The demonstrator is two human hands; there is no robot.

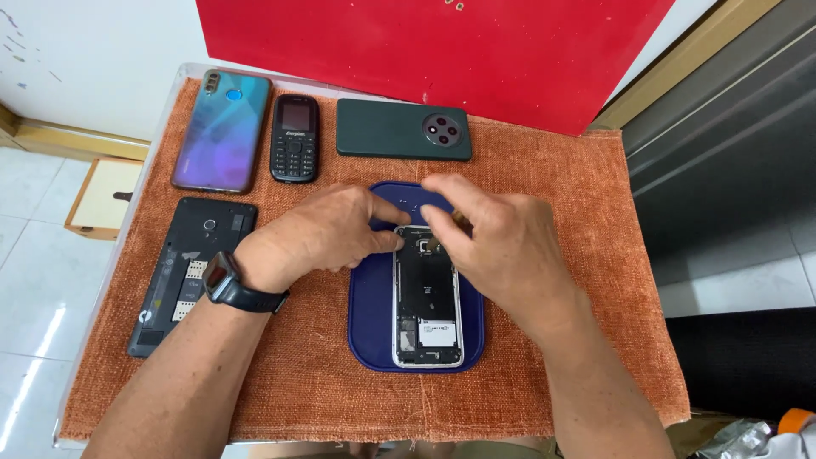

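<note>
a desk (127,255) covered by an orange woven cloth (552,280), with a red board (442,51) standing at its far edge. near the middle of the cloth lies a dark blue mat (370,331). on the mat rests an opened phone (427,314) with its back removed, showing black and silver insides. the left hand (319,234), with a black watch (229,285) on its wrist, rests at the upper left corner of the opened phone, fingers (382,242) pressed together against its edge. the right hand (501,242) is above the phone's top end, fingers (438,242) pinching a small part too tiny to make out. left of the mat lies a black phone back shell (183,272). beyond the mat, from left to right, lie a blue-purple phone (223,129), a small black keypad phone (294,138) and a dark green phone (404,129) with a round camera.
</note>
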